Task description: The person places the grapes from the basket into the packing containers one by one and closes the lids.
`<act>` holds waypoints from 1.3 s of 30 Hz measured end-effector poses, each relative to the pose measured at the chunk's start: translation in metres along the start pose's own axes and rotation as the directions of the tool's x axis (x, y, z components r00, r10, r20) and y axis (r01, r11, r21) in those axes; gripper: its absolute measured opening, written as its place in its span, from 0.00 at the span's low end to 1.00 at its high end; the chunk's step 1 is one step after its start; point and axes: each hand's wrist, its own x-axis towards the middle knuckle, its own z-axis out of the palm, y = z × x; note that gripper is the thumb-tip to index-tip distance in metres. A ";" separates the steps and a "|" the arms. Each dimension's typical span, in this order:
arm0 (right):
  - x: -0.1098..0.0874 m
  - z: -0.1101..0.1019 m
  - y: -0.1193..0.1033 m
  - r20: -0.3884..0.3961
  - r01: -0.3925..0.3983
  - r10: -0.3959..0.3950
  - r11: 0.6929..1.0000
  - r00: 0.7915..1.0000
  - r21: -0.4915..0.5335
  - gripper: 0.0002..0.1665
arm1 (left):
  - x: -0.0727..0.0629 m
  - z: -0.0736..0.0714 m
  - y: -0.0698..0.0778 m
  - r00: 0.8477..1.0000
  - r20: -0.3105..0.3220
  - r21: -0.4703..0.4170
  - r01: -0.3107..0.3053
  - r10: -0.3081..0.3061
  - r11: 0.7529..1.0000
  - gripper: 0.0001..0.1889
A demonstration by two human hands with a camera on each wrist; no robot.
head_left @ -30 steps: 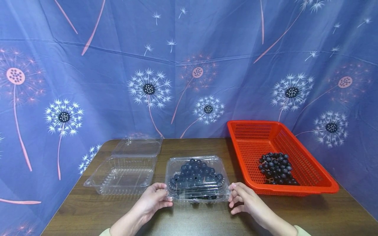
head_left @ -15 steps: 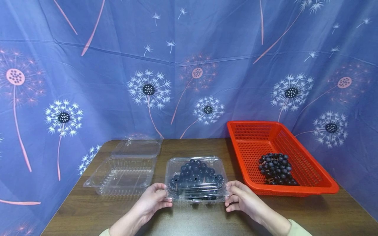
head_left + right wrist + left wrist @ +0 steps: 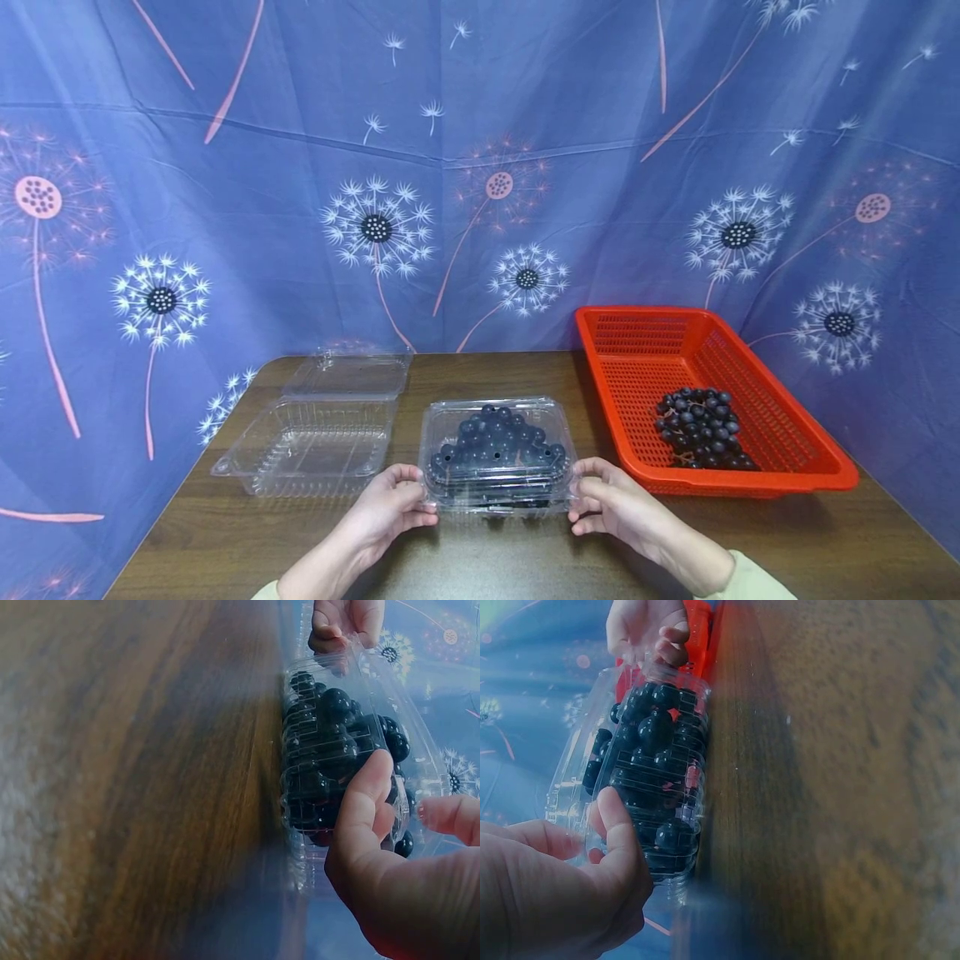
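Observation:
A clear plastic clamshell box (image 3: 497, 492) stands in the middle of the table with its lid down. Dark grapes (image 3: 495, 437) fill it, visible through the plastic. My left hand (image 3: 393, 504) pinches the box's front left corner at the rim, thumb and fingers on either side of the edge. At the front right corner, my right hand (image 3: 611, 504) does the same. In the left wrist view the thumb (image 3: 615, 814) lies against the front of the box. The right wrist view shows the right thumb (image 3: 367, 787) over the rim too.
Left of the box lies a second clear clamshell (image 3: 322, 450), lid folded back and nothing inside. An orange-red plastic basket (image 3: 637, 400) on the right holds a bunch of dark grapes (image 3: 705, 429). Behind the wooden table (image 3: 480, 567) hangs a blue cloth (image 3: 465, 100) with dandelion prints.
My right hand has shifted slightly left, closing in on the box's front right corner. The left hand, the box and the basket have hardly moved.

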 end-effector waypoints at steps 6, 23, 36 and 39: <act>0.000 -0.001 0.000 0.000 -0.011 0.011 1.000 1.000 -0.003 0.19 | 0.000 0.001 0.000 1.000 0.002 0.003 -0.007 0.007 1.000 0.17; 0.001 -0.004 0.005 0.058 -0.010 0.008 0.999 0.998 0.031 0.29 | 0.000 -0.003 -0.003 1.000 0.029 0.055 -0.009 0.007 0.998 0.20; -0.003 -0.002 0.007 0.016 0.012 -0.013 1.000 1.000 0.015 0.35 | -0.002 -0.003 -0.002 0.998 0.057 0.080 -0.018 0.013 0.997 0.18; -0.003 -0.002 0.007 0.026 0.032 -0.032 0.999 0.999 0.013 0.35 | -0.002 -0.003 -0.002 0.998 0.052 0.084 -0.024 0.019 0.996 0.18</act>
